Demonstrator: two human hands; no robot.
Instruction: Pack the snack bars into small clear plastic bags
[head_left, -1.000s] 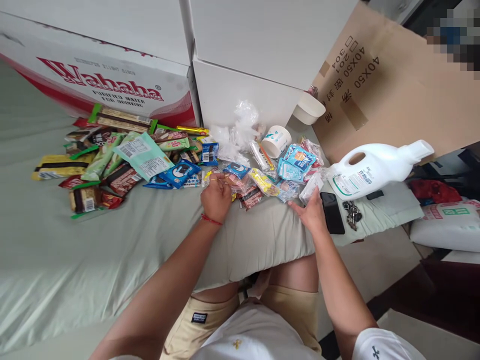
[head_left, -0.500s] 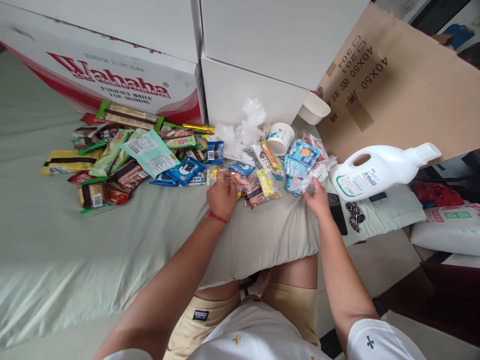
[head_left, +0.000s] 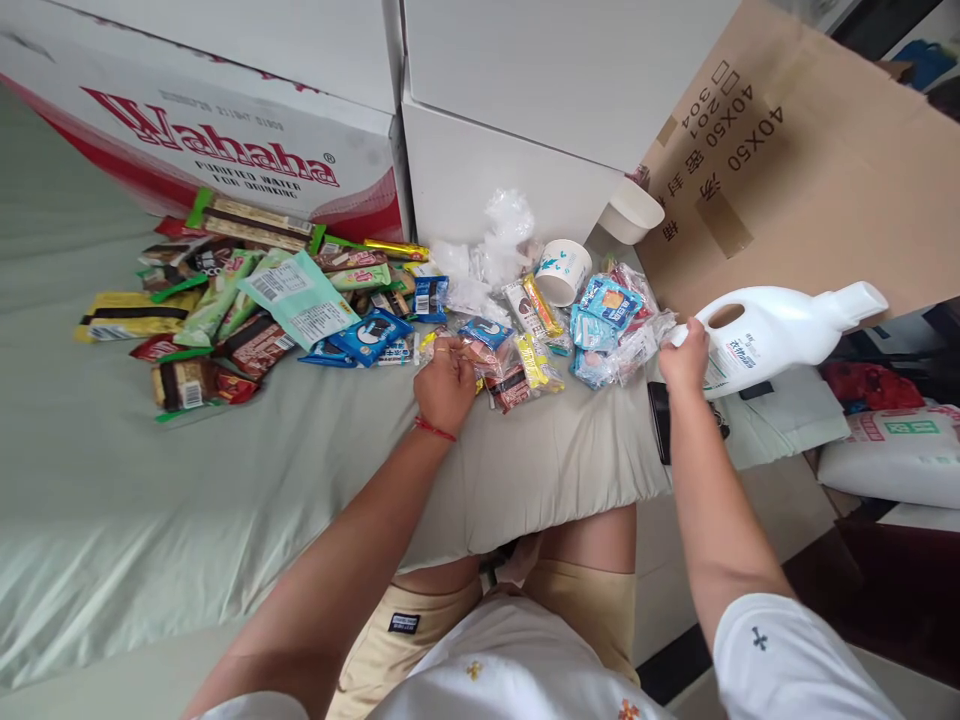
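Note:
My left hand (head_left: 444, 385), with a red cord at its wrist, is closed at the left edge of a clear plastic bag (head_left: 496, 362) holding blue, brown and yellow snack packets. Against the base of a white jug (head_left: 780, 335), lying on its side, is my right hand (head_left: 685, 362). Its fingers are curled, and what they hold, if anything, is hidden. Just left of it lies a crumpled clear wrapper (head_left: 641, 345) beside blue snack packets (head_left: 607, 303). A black phone (head_left: 660, 420) is partly covered by my right wrist.
A heap of snack packets (head_left: 232, 310) spreads across the green sheet (head_left: 330, 470) to the left. Behind stand a Wahaha carton (head_left: 247, 120), a patterned paper cup (head_left: 562, 272), a white bowl (head_left: 631, 212) and crumpled plastic (head_left: 506, 235). A brown cardboard sheet (head_left: 810, 180) leans at right.
My right hand has moved right, from the clear wrapper by the blue packets to the jug's base. My left hand has stayed at the bag of snacks.

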